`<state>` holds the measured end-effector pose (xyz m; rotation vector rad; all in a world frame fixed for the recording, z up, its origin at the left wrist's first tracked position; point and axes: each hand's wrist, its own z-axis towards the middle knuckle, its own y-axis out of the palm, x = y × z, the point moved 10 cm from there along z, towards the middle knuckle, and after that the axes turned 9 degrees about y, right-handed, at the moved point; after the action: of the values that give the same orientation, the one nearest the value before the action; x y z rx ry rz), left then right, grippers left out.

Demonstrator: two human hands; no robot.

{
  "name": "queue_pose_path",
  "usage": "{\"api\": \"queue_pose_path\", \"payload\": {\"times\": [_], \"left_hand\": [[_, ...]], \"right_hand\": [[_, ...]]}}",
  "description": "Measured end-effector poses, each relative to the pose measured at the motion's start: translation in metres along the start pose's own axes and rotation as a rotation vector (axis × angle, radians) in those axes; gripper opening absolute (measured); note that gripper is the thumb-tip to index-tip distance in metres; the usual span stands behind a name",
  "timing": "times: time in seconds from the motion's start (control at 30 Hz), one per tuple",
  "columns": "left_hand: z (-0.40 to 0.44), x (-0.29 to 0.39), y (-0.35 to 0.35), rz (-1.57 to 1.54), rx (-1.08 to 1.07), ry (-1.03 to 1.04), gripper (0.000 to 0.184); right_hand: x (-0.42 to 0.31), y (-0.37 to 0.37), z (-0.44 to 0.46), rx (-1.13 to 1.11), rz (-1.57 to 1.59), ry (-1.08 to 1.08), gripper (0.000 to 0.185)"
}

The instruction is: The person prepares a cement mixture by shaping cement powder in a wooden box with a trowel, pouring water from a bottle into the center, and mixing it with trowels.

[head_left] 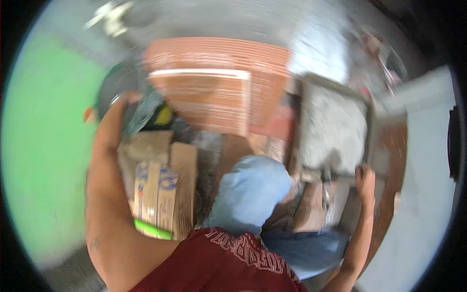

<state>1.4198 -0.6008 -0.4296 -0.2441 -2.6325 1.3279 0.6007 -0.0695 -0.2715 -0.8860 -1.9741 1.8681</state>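
Note:
At the upper left, my left hand [130,97] reaches to a dark round container [114,87], beside crumpled clear plastic [146,109]; blur hides its fingers and whether it grips anything. My right hand [365,180] is closed at the lower right corner of a tray [372,126] filled with grey-white material [335,126]. What that hand holds, if anything, cannot be made out. A trowel-like tool handle [327,194] lies at the tray's near edge, left of my right hand.
Orange ribbed panels [267,63] lie ahead, one with a white edge. An open cardboard box [155,194] stands at the left near a bright green object [153,229]. A green surface [44,146] fills the far left; a pale board [428,185] is at the right.

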Motion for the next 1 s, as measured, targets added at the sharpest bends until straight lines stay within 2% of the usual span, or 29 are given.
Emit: {"api": "queue_pose_path", "payload": {"times": [0.07, 0.13, 0.2, 0.23, 0.27, 0.3, 0.33, 0.37, 0.4, 0.47, 0.57, 0.67, 0.77, 0.87, 0.93, 1.0], "left_hand": [[0.032, -0.029, 0.01, -0.044, 0.027, 0.006, 0.071], [0.067, -0.029, 0.015, -0.114, 0.038, 0.001, 0.063], [0.079, -0.028, 0.031, -0.184, 0.038, 0.01, 0.055], [0.065, -0.038, 0.039, -0.204, 0.034, -0.001, 0.051], [0.049, -0.053, 0.053, -0.225, 0.029, -0.021, 0.047], [0.041, -0.056, 0.061, -0.258, 0.02, -0.047, 0.044], [0.022, -0.08, 0.081, -0.319, 0.025, -0.1, 0.04], [0.022, -0.086, 0.094, -0.366, 0.023, -0.115, 0.037], [0.007, -0.079, 0.088, -0.376, 0.02, -0.143, 0.036], [-0.006, -0.055, 0.077, -0.336, 0.008, -0.159, 0.035], [-0.008, -0.044, 0.08, -0.301, -0.027, -0.16, 0.034], [-0.009, -0.041, 0.078, -0.248, -0.051, -0.165, 0.033], [-0.01, -0.038, 0.075, -0.194, -0.075, -0.165, 0.031], [-0.013, -0.033, 0.068, -0.117, -0.099, -0.145, 0.03], [-0.016, -0.028, 0.057, -0.041, -0.112, -0.115, 0.03], [-0.019, -0.023, 0.044, 0.078, -0.128, -0.054, 0.029]], "right_hand": [[0.037, -0.017, -0.026, 0.163, -0.152, 0.037, 0.025], [0.055, -0.023, -0.046, -0.031, -0.155, 0.269, 0.029], [0.117, -0.026, -0.093, -0.085, -0.178, 0.482, 0.037], [0.127, -0.005, -0.082, -0.129, -0.161, 0.476, 0.042], [0.13, -0.005, -0.085, -0.025, -0.155, 0.438, 0.041], [0.128, 0.002, -0.074, -0.083, 0.018, 0.415, 0.038], [0.122, 0.001, -0.063, -0.115, 0.043, 0.361, 0.043], [0.143, 0.008, -0.05, -0.003, 0.081, 0.216, 0.036], [0.157, 0.017, -0.037, -0.054, 0.121, 0.216, 0.027], [0.154, 0.022, -0.012, -0.156, -0.033, 0.239, 0.021], [0.13, 0.027, 0.014, -0.197, 0.064, 0.203, 0.02], [0.078, 0.013, 0.021, -0.145, 0.034, 0.082, 0.02], [0.085, 0.027, 0.011, -0.118, 0.092, 0.096, 0.019], [0.097, 0.041, -0.013, -0.117, -0.034, -0.039, 0.018], [0.132, 0.043, -0.012, -0.193, 0.253, 0.175, 0.023], [0.13, 0.033, -0.012, -0.121, 0.077, 0.064, 0.026]]}}
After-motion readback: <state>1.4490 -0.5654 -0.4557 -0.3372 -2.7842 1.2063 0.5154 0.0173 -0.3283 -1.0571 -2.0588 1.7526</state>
